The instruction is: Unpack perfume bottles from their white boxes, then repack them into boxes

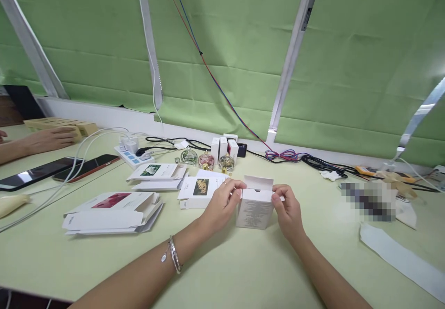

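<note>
A small white carton point(255, 212) with printed text on its front stands upright before me, its top flap raised. My left hand point(224, 202) pinches the carton's upper left edge. At the upper right edge, my right hand point(288, 209) grips it between thumb and fingers. The inside of the carton is hidden. Just left of it lies a white carton with a yellow flower picture point(194, 191). Farther left are flattened cartons, one with a white flower picture point(156, 172) and one with a red picture point(111, 207).
Glass perfume bottles point(206, 160) and small white boxes point(223, 149) stand at the back. A power strip point(134, 156), phones point(86, 167) and cables point(285, 155) lie around. Another person's hand point(52, 140) rests by yellow boxes point(66, 124). A white strip point(399, 258) lies right.
</note>
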Demonstrator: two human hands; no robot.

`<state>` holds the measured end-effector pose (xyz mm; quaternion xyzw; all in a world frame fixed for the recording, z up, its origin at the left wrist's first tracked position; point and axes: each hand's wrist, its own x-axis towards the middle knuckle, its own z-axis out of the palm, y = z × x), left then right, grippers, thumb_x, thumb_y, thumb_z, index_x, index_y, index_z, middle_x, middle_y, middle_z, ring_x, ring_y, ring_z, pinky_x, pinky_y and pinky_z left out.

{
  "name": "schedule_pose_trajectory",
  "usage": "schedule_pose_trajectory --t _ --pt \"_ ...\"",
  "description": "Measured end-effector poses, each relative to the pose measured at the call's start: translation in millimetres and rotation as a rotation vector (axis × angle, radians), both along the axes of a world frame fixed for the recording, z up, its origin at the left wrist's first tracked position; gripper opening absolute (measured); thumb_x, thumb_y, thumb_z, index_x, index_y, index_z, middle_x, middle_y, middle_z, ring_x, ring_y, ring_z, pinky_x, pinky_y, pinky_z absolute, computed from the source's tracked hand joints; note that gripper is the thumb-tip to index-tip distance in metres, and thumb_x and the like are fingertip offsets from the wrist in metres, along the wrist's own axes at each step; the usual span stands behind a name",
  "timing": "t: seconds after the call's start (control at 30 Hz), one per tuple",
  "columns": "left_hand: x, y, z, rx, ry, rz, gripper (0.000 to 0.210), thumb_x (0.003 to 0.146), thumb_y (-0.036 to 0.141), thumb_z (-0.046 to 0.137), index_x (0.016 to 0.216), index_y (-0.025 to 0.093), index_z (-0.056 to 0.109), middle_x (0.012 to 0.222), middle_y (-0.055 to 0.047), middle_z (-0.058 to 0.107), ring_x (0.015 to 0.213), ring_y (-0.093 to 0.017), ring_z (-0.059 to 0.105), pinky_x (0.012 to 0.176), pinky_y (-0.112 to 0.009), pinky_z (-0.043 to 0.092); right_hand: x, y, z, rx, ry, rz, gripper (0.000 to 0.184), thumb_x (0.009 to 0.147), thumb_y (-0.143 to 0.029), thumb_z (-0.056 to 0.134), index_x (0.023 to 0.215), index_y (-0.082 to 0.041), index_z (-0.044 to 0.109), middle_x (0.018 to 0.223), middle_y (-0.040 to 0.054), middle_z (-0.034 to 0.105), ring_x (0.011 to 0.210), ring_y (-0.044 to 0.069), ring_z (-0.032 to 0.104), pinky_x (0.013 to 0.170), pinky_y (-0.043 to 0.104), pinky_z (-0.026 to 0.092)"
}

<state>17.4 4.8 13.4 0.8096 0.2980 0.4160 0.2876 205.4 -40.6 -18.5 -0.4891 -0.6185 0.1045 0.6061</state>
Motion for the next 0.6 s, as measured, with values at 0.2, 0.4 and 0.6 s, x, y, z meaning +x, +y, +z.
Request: schedule_pose_trajectory --t 0.2,0.4,0.6 --pt "0 -3 -2.2 0.183 0.065 0.000 0.032 0.083 0.038 0.052 0.108 0.020 0.048 0.106 -0.008 0.047 0.101 -0.021 0.047 0.082 -0.034 0.045 2 -2 5.3 0.022 -0.154 0.057 0.024 0.086 -0.035 0.044 0.106 -0.022 0.048 0.097 0.0061 0.054 0.086 0.020 0.053 0.070 0.031 0.045" --pt "-3 4 -3.5 0.587 -0.022 -0.087 0.005 0.083 0.018 0.049 0.086 0.020 0.053 0.105 -0.008 0.050 0.109 -0.021 0.045 0.093 -0.037 0.039 9 -7 16.7 0.403 -0.492 -0.107 0.004 0.077 -0.023 0.056 0.077 -0.021 0.053 0.105 0.0083 0.045 0.102 0.027 0.044 0.083 0.044 0.040" --pt "-7 3 6.7 0.618 -0.015 -0.204 0.036 0.090 0.034 0.034 0.071 0.019 0.061 0.083 -0.006 0.060 0.081 -0.018 0.054 0.083 -0.037 0.039 2 -15 18.9 0.559 -0.584 0.023 0.023 0.086 -0.018 0.034 0.068 -0.020 0.047 0.083 0.0058 0.050 0.080 0.021 0.048 0.070 0.042 0.039"
